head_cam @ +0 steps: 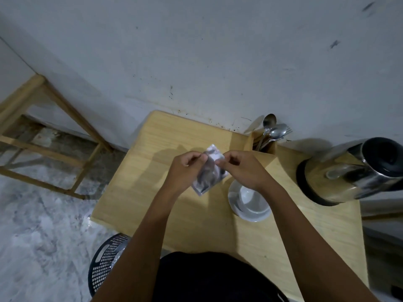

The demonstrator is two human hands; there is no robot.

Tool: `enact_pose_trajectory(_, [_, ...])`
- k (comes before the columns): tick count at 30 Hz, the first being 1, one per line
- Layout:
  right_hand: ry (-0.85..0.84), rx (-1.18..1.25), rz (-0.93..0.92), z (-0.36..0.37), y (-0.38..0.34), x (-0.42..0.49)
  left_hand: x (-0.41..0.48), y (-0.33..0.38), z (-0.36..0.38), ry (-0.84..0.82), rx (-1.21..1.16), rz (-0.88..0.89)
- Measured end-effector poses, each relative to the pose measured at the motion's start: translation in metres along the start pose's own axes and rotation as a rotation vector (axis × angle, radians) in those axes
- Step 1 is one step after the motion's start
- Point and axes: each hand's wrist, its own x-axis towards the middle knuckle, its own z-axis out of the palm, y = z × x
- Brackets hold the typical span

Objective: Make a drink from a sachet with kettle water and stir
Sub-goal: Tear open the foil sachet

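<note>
Both hands hold a silvery sachet (208, 171) above the wooden table (152, 182). My left hand (185, 168) pinches its upper left edge and my right hand (242, 168) pinches its upper right edge. The sachet hangs tilted, its lower end pointing down-left. Just right of it and below my right hand, a white cup (253, 198) stands on a white saucer (248, 214); the cup looks empty. A steel kettle (353, 171) with a black base sits at the table's right edge. Spoons (271, 129) stand in a wooden holder (261, 147) by the wall.
A grey wall runs behind the table. A wooden frame (43, 136) stands on the marbled floor at left. A black perforated basket (106, 260) sits on the floor by the table's near-left corner. My dark-clothed body is at the near edge.
</note>
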Motion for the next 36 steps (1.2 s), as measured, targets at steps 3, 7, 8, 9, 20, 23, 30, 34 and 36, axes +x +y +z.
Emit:
enact_pose_trajectory(3, [-0.013,-0.037,-0.006,-0.002,-0.004,-0.011,-0.006,0.01,0.0,-0.042,0.024,0.02])
enact_pose_trajectory(7, [0.057,-0.062,-0.071,-0.006,-0.008,-0.023,-0.015,0.022,0.001,-0.081,0.083,0.062])
enact_pose_trajectory(8, [0.112,-0.059,-0.101,-0.009,-0.011,-0.024,-0.017,0.025,0.0,-0.096,0.097,0.072])
enact_pose_trajectory(9, [0.152,-0.069,-0.136,-0.012,-0.016,-0.026,-0.019,0.028,0.0,-0.114,0.109,0.081])
enact_pose_trajectory(20, [0.108,-0.383,-0.191,-0.033,-0.048,-0.025,-0.023,0.043,0.002,-0.115,0.263,0.191])
enact_pose_trajectory(23, [0.066,-0.452,-0.183,-0.037,-0.052,-0.024,-0.025,0.046,0.004,-0.09,0.287,0.208])
enact_pose_trajectory(30, [0.047,-0.539,-0.224,-0.043,-0.064,-0.019,-0.026,0.053,0.006,-0.056,0.299,0.319])
enact_pose_trajectory(34, [0.003,-0.58,-0.214,-0.047,-0.072,-0.019,-0.024,0.052,0.007,-0.032,0.353,0.355])
enact_pose_trajectory(36, [-0.009,-0.615,-0.22,-0.049,-0.075,-0.018,-0.025,0.054,0.008,-0.027,0.358,0.364])
